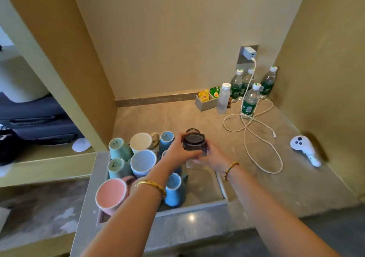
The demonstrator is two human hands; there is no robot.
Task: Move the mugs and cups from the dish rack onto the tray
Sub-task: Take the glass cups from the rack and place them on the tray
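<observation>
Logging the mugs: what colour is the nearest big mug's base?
Pink with a white rim, on the pink mug, head view.

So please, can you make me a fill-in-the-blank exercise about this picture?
1. The big mug nearest the camera is ___ inside.
2. Both hands hold a dark ___.
3. The white cable lies on the ___.
4. The charger on the wall is ___.

Missing words: pink; glass; counter; white

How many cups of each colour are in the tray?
Counting cups I can see; arms may hide more.
Green: 2
Blue: 3
Cream: 1
Pink: 1
Dark glass, held by both hands: 1
Total: 8
</observation>
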